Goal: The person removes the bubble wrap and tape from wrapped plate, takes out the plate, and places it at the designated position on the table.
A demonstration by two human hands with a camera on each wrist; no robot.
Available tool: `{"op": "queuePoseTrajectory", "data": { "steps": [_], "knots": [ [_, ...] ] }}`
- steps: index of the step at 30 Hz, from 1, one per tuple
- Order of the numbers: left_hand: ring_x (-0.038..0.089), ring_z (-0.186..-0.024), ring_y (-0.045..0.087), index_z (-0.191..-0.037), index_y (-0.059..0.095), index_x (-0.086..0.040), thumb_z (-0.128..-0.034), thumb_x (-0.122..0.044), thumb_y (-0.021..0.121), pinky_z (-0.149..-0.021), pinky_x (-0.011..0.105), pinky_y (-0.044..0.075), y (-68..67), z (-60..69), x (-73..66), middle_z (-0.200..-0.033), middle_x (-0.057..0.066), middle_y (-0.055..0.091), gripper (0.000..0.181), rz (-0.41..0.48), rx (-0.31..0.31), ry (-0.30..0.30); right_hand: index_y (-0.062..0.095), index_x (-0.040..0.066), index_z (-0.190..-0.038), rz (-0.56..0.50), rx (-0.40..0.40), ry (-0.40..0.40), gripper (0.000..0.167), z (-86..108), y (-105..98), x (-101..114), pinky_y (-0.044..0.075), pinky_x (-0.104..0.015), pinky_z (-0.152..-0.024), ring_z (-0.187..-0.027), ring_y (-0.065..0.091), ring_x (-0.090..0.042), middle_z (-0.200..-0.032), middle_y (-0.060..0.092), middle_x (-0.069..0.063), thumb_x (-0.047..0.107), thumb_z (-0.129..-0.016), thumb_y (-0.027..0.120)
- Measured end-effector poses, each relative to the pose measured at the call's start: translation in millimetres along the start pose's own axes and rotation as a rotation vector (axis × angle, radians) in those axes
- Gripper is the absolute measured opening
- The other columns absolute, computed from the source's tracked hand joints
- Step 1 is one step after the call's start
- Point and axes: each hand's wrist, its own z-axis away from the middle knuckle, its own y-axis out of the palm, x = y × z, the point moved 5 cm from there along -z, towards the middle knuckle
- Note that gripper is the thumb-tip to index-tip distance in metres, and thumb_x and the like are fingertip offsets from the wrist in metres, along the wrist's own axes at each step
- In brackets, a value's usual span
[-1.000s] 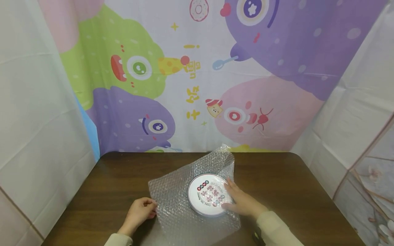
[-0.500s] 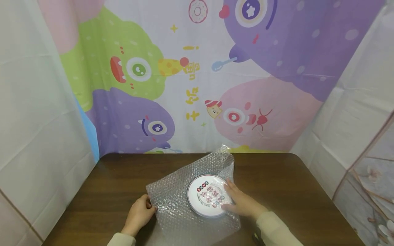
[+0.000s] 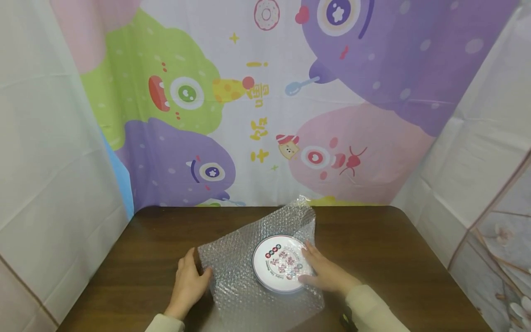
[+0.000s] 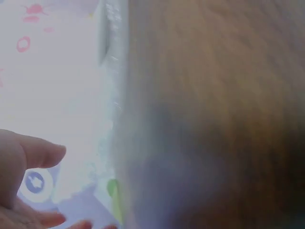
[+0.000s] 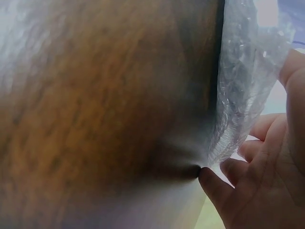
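Note:
A round white plate [image 3: 275, 265] with a printed pattern lies at the table's middle, with clear bubble wrap [image 3: 236, 276] around it. My right hand [image 3: 327, 272] rests with spread fingers on the wrap at the plate's right side; in the right wrist view its fingers [image 5: 262, 143] touch the wrap's edge [image 5: 238, 86]. At the wrap's left edge is my left hand [image 3: 188, 281], thumb and fingers apart. The left wrist view shows that hand [image 4: 24, 176] with its thumb stretched out; whether it touches the wrap cannot be told.
The brown wooden table [image 3: 141, 258] reaches back to a curtain [image 3: 257, 184] with cartoon figures. Pale sheets [image 3: 54, 161] hang on both sides. A small dark object [image 3: 347, 319] lies beside the right sleeve near the front edge.
My left hand has gone from pinching the wrap's left edge to spread fingers, a little farther up the table. My right hand and the plate have stayed in place.

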Motion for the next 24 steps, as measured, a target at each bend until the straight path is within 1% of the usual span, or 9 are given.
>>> {"op": "queuePoseTrajectory", "data": {
  "steps": [3,6,9,11,13,16,18,21,24],
  "knots": [
    [0.055,-0.132,0.034,-0.151,0.019,0.007,-0.0876,-0.018,0.067,-0.103,0.067,0.037,-2.8,1.6,-12.3,-0.147,0.036,0.027,0.083,0.016,-0.066,0.068,0.025,-0.001,-0.153,0.000,-0.001,-0.001,0.090,0.0,0.1,-0.8,0.021,-0.059,-0.117,-0.148,0.016,-0.044,-0.163,0.007,-0.023,0.049,-0.089,0.065],
    [0.054,-0.138,0.026,-0.151,0.021,0.005,-0.0842,-0.018,0.074,-0.107,0.068,0.033,-1.4,5.3,-25.5,-0.151,0.033,0.024,0.088,-0.028,-0.101,0.183,0.026,-0.001,-0.153,0.001,0.000,-0.002,0.090,-0.2,0.4,-1.5,0.021,-0.059,-0.117,-0.149,0.016,-0.043,-0.163,0.007,-0.022,0.049,-0.089,0.064],
    [0.057,-0.142,0.017,-0.149,0.025,0.006,-0.0801,-0.023,0.080,-0.108,0.070,0.028,5.4,11.0,-35.8,-0.154,0.032,0.021,0.093,-0.132,-0.088,0.296,0.026,-0.001,-0.153,-0.003,0.001,-0.003,0.090,0.0,0.4,-1.6,0.021,-0.059,-0.117,-0.149,0.016,-0.043,-0.163,0.007,-0.022,0.049,-0.089,0.064],
    [0.059,-0.143,0.011,-0.148,0.029,0.005,-0.0783,-0.027,0.081,-0.108,0.072,0.025,11.3,14.9,-40.7,-0.156,0.031,0.020,0.094,-0.193,-0.068,0.348,0.026,-0.001,-0.153,-0.004,0.002,-0.002,0.089,0.2,0.3,-1.7,0.022,-0.059,-0.117,-0.149,0.016,-0.043,-0.163,0.007,-0.022,0.049,-0.089,0.065],
    [0.059,-0.143,0.010,-0.147,0.032,0.005,-0.0781,-0.033,0.081,-0.107,0.072,0.025,18.0,18.0,-44.2,-0.158,0.029,0.018,0.092,-0.243,-0.039,0.386,0.026,-0.001,-0.153,-0.005,0.005,-0.003,0.089,0.2,0.2,-1.4,0.022,-0.059,-0.117,-0.148,0.016,-0.043,-0.163,0.007,-0.022,0.049,-0.089,0.065],
    [0.056,-0.145,0.010,-0.148,0.034,0.001,-0.0790,-0.041,0.079,-0.109,0.072,0.022,28.5,20.2,-46.0,-0.160,0.027,0.017,0.092,-0.266,0.038,0.398,0.025,-0.001,-0.153,-0.005,0.007,-0.005,0.089,-0.1,0.1,-0.7,0.022,-0.059,-0.117,-0.149,0.016,-0.043,-0.163,0.006,-0.021,0.048,-0.090,0.065],
    [0.054,-0.146,0.008,-0.150,0.032,-0.001,-0.0792,-0.045,0.077,-0.111,0.071,0.019,35.6,20.0,-45.2,-0.161,0.026,0.014,0.095,-0.267,0.106,0.390,0.025,0.000,-0.153,-0.003,0.007,-0.005,0.089,-0.1,-0.3,-0.1,0.023,-0.059,-0.117,-0.149,0.016,-0.043,-0.164,0.006,-0.020,0.048,-0.090,0.065],
    [0.052,-0.147,0.004,-0.153,0.028,-0.005,-0.0787,-0.052,0.075,-0.114,0.070,0.014,45.3,19.0,-41.1,-0.162,0.025,0.009,0.100,-0.267,0.213,0.358,0.025,0.000,-0.153,0.000,0.006,-0.005,0.088,0.2,-0.6,0.1,0.023,-0.059,-0.116,-0.149,0.016,-0.042,-0.164,0.006,-0.020,0.047,-0.090,0.065],
    [0.052,-0.148,0.002,-0.154,0.027,-0.007,-0.0757,-0.059,0.074,-0.114,0.070,0.013,52.3,18.5,-36.2,-0.163,0.025,0.008,0.105,-0.272,0.289,0.315,0.025,-0.001,-0.153,0.001,0.001,-0.005,0.088,0.6,-0.9,0.0,0.023,-0.059,-0.117,-0.149,0.016,-0.042,-0.164,0.006,-0.020,0.047,-0.090,0.065]
  ]
}}
